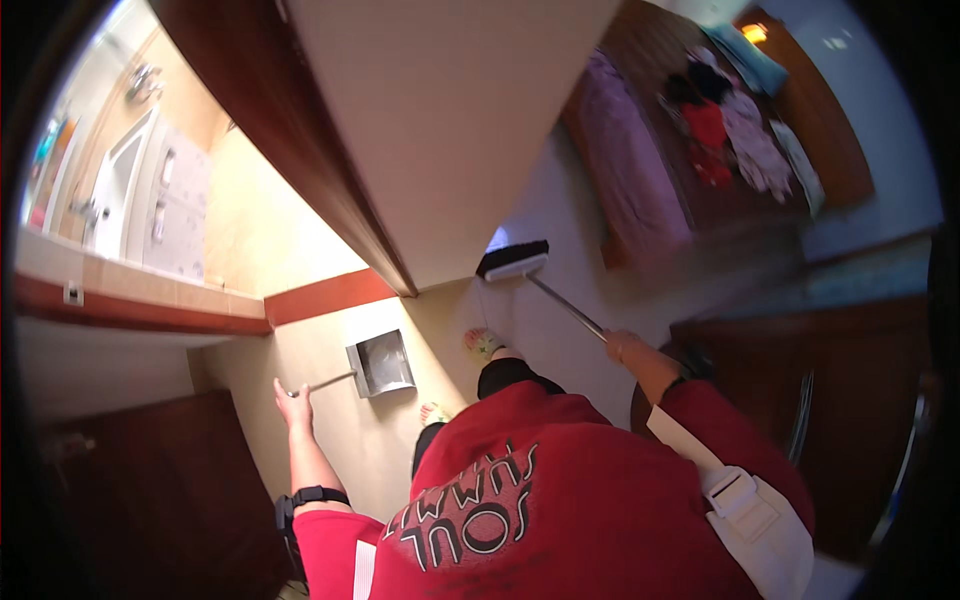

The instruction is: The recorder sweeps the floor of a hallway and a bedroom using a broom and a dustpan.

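Observation:
My left hand (294, 408) grips the end of the thin handle of a grey metal dustpan (384, 363), its fingers closed round it. The pan is over the pale floor, ahead and to the right of that hand. In my right hand (632, 352) is the metal stick of a broom (514, 263), held with closed fingers. The broom head has dark bristles and a white back, and lies at the foot of the wall corner, apart from the dustpan. My feet in patterned slippers (482, 344) stand between the two tools.
A beige wall (440, 130) with a dark wooden door frame juts in ahead. Left of it is a bright bathroom with a washbasin (122, 185) behind a red-brown sill (330, 296). At the far right stands a bed (640, 170) with heaped clothes. Dark wooden furniture (740, 370) is beside my right arm.

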### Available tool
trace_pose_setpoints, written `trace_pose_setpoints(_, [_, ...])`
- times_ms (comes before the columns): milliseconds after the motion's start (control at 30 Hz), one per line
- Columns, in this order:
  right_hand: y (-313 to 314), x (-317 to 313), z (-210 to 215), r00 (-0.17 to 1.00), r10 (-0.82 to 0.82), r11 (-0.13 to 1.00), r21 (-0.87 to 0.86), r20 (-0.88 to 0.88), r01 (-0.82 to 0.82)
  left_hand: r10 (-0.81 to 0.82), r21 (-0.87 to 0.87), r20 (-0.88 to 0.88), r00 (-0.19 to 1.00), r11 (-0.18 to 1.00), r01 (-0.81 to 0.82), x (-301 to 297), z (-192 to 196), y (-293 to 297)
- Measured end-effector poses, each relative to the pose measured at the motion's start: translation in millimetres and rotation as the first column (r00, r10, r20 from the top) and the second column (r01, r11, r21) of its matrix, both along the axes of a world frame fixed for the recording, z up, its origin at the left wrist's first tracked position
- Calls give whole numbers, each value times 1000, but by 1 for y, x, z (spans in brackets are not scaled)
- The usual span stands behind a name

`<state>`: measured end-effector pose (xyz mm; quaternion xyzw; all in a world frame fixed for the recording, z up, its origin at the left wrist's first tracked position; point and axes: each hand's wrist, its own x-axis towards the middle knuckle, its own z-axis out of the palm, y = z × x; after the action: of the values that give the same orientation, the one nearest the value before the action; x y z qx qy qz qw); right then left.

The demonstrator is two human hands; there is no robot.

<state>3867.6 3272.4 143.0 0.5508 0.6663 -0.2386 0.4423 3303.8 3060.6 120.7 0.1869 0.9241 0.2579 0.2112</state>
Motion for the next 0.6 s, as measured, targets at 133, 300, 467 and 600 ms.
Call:
trace_pose_setpoints(133, [-103, 21, 68, 996, -90, 996, 8, -17, 91, -167, -42, 93, 982, 984, 171, -33, -37, -10])
trace_pose_setpoints(300, [-164, 11, 156, 710, -678, 718, 36, -189, 695, -213, 193, 570, 794, 974, 122, -28, -27, 1])
trace_pose_setpoints(467, [-126, 41, 60, 792, -478, 761, 272, -379, 589, -260, 222, 624, 737, 963, 152, -7, -30, -17])
trace_pose_setpoints(600, [-30, 40, -22, 805, -539, 823, 47, -246, 565, -263, 153, 588, 765, 965, 214, 19, -12, -5])
